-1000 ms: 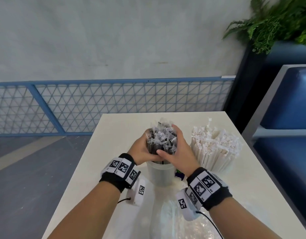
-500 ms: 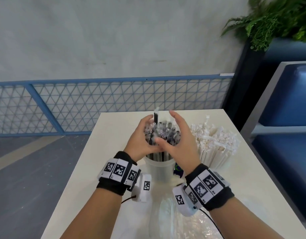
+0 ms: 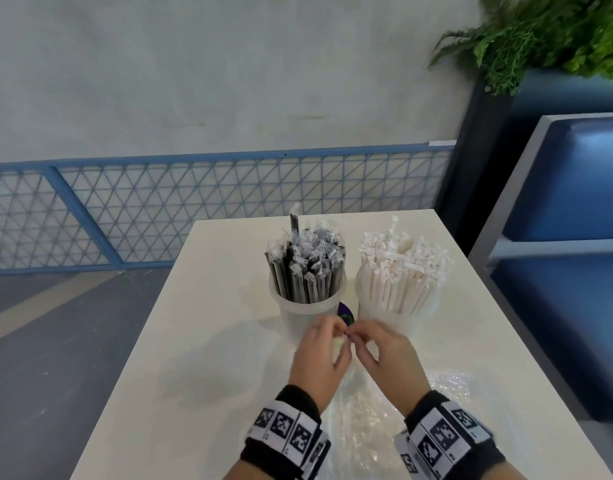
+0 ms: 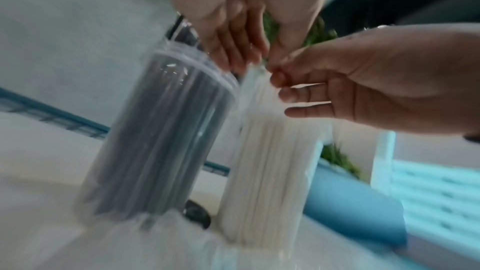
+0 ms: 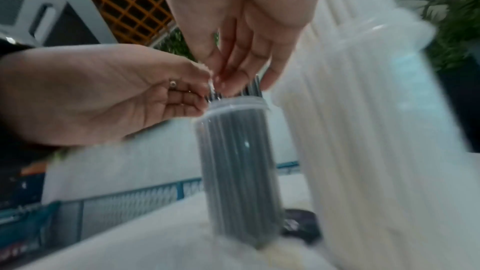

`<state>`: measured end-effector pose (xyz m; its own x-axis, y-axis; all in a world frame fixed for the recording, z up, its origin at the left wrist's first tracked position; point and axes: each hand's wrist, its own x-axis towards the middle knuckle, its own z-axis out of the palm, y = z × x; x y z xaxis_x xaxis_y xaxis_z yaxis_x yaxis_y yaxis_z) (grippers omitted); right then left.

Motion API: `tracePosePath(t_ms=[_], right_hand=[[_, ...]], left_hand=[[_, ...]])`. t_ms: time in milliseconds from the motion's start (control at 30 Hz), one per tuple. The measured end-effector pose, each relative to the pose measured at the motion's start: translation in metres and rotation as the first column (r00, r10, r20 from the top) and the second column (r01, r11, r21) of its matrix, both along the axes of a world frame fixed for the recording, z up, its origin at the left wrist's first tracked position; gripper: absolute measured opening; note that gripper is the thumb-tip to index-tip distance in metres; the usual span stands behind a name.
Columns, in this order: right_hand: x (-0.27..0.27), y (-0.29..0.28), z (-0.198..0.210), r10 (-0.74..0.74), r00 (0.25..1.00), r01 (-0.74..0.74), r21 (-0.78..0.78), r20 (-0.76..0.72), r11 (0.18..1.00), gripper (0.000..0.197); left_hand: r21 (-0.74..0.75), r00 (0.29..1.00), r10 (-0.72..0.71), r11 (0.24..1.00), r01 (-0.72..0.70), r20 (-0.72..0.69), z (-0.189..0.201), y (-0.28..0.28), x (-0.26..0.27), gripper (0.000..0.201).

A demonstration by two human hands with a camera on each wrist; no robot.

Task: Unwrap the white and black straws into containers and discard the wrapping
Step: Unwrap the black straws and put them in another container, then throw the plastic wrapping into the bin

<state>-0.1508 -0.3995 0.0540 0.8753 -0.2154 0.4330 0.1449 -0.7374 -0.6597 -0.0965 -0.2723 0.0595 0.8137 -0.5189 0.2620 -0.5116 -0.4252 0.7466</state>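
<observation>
Soft daylight, motion-blurred wrist views

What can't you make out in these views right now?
- What the left hand and right hand pinch between their fingertips: too small in the head view, blurred in both wrist views.
- Dark object between the containers: mostly hidden behind them.
- Clear wrapping: cut off by the bottom edge.

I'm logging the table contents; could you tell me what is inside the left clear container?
The left clear container holds black straws standing upright, one poking higher. Their lower ends and the container's bottom are hidden.
</observation>
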Motion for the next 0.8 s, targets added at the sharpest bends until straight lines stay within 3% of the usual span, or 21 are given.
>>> tracePosePath(t_ms=[100, 200, 300, 400, 500, 567, 667, 733, 800], right_hand=[[-0.020, -0.020, -0.028, -0.054, 0.935, 0.014, -0.117, -0.351, 0.993, 0.030], [-0.031, -0.030, -0.044, -0.076, 0.830, -0.058, -0.222, -0.552, 0.973, 0.046], [-0.037, -0.034, -0.051, -0.112, 0.734, -0.104, -0.274, -0.670, 0.956, 0.060], [-0.043, -0.038, -0.055, -0.124, 0.645, -0.176, -0.305, -0.754, 0.936, 0.069], [-0.048, -0.043, -0.060, -0.148, 0.585, -0.237, -0.343, -0.798, 0.909, 0.069], [-0.050, -0.046, -0.062, -0.171, 0.607, -0.248, -0.390, -0.776, 0.887, 0.053], [-0.049, -0.048, -0.053, -0.130, 0.647, -0.247, -0.367, -0.752, 0.897, 0.019], [-0.049, -0.050, -0.045, -0.026, 0.683, -0.204, -0.225, -0.730, 0.953, 0.010], [-0.049, -0.052, -0.038, 0.064, 0.761, -0.166, -0.099, -0.646, 0.981, 0.011]], left_hand=[[0.363, 0.985, -0.137, 0.917, 0.166, -0.105, -0.029, -0.016, -0.006, 0.044], [0.665, 0.979, -0.121, 0.720, 0.199, -0.163, -0.050, -0.026, -0.009, 0.070], [0.810, 0.982, -0.112, 0.556, 0.188, -0.151, -0.063, -0.033, -0.014, 0.078], [0.852, 0.983, -0.114, 0.492, 0.182, -0.145, -0.068, -0.034, -0.019, 0.068], [0.837, 0.981, -0.151, 0.515, 0.184, -0.122, -0.070, -0.031, -0.024, 0.042], [0.817, 0.983, -0.164, 0.553, 0.160, -0.081, -0.070, -0.026, -0.027, 0.029], [0.705, 0.994, -0.101, 0.708, 0.036, 0.050, -0.058, -0.015, -0.030, 0.022], [0.594, 0.993, 0.013, 0.800, -0.082, 0.120, -0.041, -0.004, -0.030, 0.024], [0.521, 0.973, 0.170, 0.822, -0.229, 0.159, -0.020, 0.009, -0.029, 0.050]])
